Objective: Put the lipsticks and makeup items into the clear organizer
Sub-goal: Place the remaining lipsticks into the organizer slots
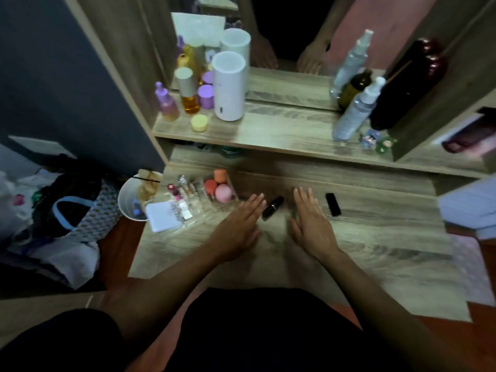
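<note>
Both hands lie flat on the desk (375, 237), palms down, fingers straight and close together, holding nothing. The left hand (239, 226) rests just left of the desk's middle, its fingertips pointing toward the back edge and reaching close to the near right corner of the clear organizer (204, 202). The right hand (312, 224) rests just right of the middle, also spread flat, with the thumb out to the left.

Between the two hands, near their fingertips, a black lipstick (272, 208) lies on its side on the bare wood, tilted, just beside the left hand's fingers; whether it touches them is hard to tell. A second black lipstick (333, 204) lies flat to the right of the right hand, apart from it.

The organizer sits toward the desk's left edge. Its right compartment holds three makeup sponges (218, 187), one orange, one red-orange and one pink. Its left slots hold a few slim items, among them a pink lipstick (174, 191) and a clear tube with a silver cap (183, 182). A white pad (163, 216) lies at the organizer's front left corner, near the desk's left edge.

On the raised shelf (281, 132) behind the desk stand a white cylinder (229, 85), purple and yellow jars and spray bottles.
</note>
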